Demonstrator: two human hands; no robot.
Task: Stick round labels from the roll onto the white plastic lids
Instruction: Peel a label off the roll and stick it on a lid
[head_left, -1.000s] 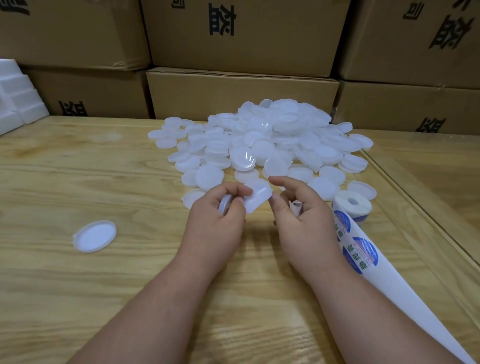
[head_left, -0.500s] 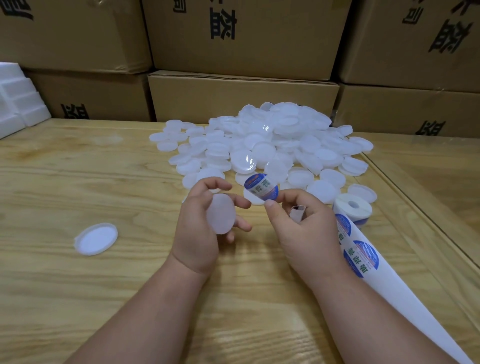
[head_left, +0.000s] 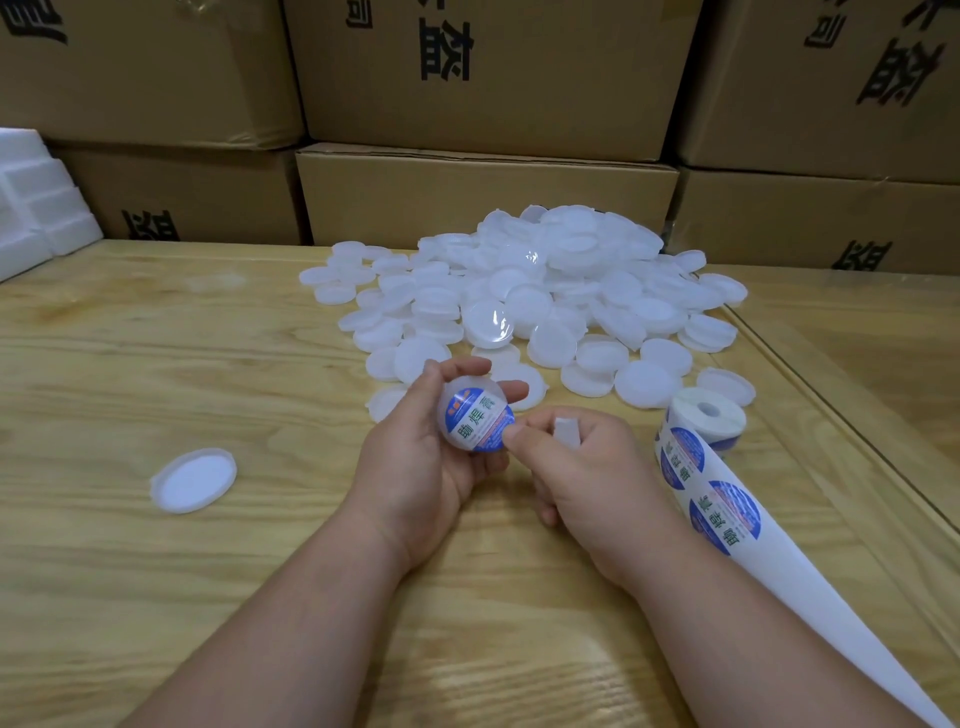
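Note:
My left hand (head_left: 415, 467) grips a white plastic lid (head_left: 451, 397) by its edge, tilted toward me. A round blue and white label (head_left: 480, 423) lies on the lid's face. A fingertip of my right hand (head_left: 587, 478) touches the label's right edge, and its curled fingers hold a small white piece of paper (head_left: 566, 431). The label roll (head_left: 706, 415) stands to the right, and its backing strip (head_left: 727, 512) with two more labels runs toward me under my right forearm. A big pile of bare lids (head_left: 545, 291) lies behind my hands.
A single lid (head_left: 193, 480) lies alone on the wooden table (head_left: 156, 597) to the left. Stacked cardboard boxes (head_left: 483, 197) wall off the back. White foam blocks (head_left: 36, 202) sit at far left. A seam (head_left: 831, 405) runs down the table at right.
The label, pinched free in my right hand half a second ago, now lies on the lid in my left hand. Both hands have come together.

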